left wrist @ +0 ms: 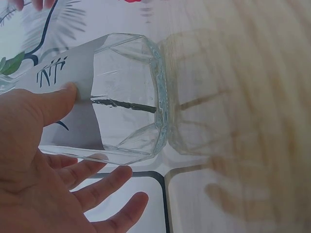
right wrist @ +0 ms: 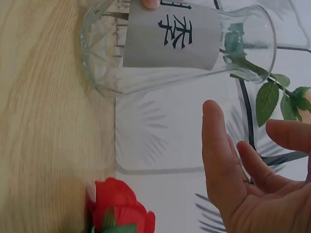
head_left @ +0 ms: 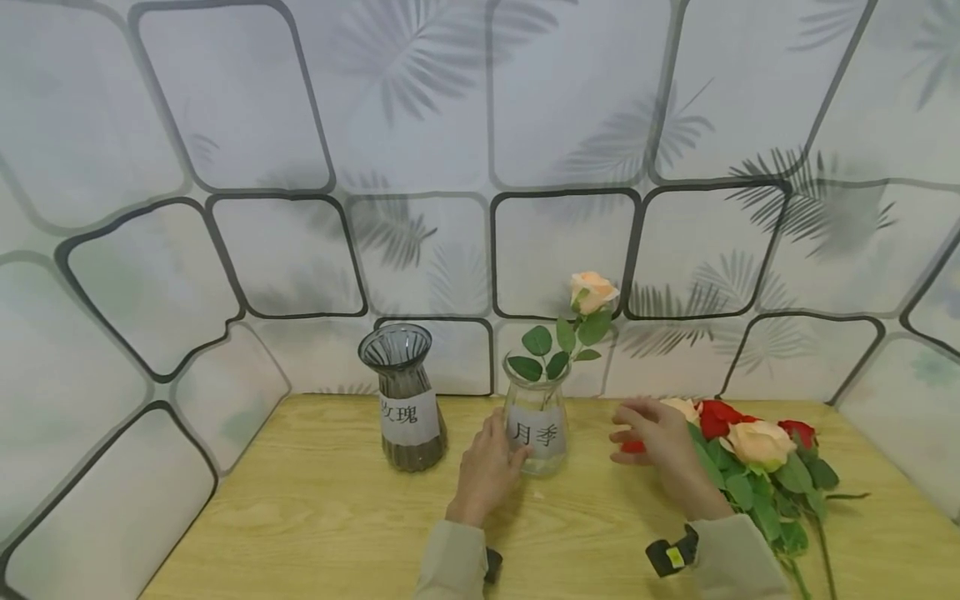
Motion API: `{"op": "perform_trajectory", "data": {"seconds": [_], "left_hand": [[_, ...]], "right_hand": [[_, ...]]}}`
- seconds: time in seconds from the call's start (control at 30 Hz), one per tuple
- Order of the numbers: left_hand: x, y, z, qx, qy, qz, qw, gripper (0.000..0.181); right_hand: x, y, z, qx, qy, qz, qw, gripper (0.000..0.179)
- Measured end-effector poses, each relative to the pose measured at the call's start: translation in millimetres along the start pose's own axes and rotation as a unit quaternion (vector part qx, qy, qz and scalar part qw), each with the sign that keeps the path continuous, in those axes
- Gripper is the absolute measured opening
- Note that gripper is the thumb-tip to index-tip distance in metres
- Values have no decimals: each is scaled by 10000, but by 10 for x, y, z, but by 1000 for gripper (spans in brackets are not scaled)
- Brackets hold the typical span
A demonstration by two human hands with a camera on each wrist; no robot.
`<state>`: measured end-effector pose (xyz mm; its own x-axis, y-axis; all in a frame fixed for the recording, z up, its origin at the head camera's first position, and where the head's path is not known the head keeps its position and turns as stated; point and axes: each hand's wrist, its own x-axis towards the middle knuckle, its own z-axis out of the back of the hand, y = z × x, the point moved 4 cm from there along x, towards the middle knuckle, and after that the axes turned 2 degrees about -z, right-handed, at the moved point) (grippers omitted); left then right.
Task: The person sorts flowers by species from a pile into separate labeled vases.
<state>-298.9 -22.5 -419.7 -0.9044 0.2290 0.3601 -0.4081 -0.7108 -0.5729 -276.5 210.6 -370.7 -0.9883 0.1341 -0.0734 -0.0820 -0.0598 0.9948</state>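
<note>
A clear glass vase (head_left: 537,465) stands upright on the table, with a paper label round its body. In it leans one peach rose (head_left: 593,292), its green leaves at the rim and its stem end visible through the glass. My left hand (head_left: 489,468) holds the vase from the left, the thumb (left wrist: 58,104) on the label and some fingers along its side. To the right of the vase, my right hand (head_left: 666,450) is in the air with fingers apart and nothing between them. A red rose (right wrist: 119,204) lies below it, partly hidden by the hand in the head view.
A grey ribbed glass vase (head_left: 408,379), also labelled, stands left of the clear one. On the right lie several red and peach roses (head_left: 759,446) with leafy stems. A patterned backdrop (head_left: 420,117) rises behind the wooden table (head_left: 315,517) and along its sides.
</note>
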Motion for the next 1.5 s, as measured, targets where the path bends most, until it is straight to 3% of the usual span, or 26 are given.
{"op": "perform_trajectory", "data": {"seconds": [0.47,0.73,0.8,1.03,1.23,1.37,1.5], "left_hand": [[6,27,13,15,-72,-17,10000,68],[34,9,13,-52,-113,-111,9999,68],[37,7,13,-82,-109,-101,9999,69],[39,1,16,-198,-57,-26,9998,70],[13,5,40,-229,-50,95,9997,68],[-6,3,38,-214,-63,88,9997,68],[-10,-1,19,-228,-42,70,9997,69]], "right_hand": [[-124,-23,443,8,255,-221,9994,33],[-199,-63,770,-305,310,-362,9984,59],[-217,-86,849,-306,258,-390,9984,56],[-275,-135,1081,-138,64,-318,9994,18],[-335,-196,1220,-67,25,-504,9987,11],[-384,-246,1357,-94,54,-759,9971,16],[-412,-266,1505,-425,-5,-935,9947,38]]}}
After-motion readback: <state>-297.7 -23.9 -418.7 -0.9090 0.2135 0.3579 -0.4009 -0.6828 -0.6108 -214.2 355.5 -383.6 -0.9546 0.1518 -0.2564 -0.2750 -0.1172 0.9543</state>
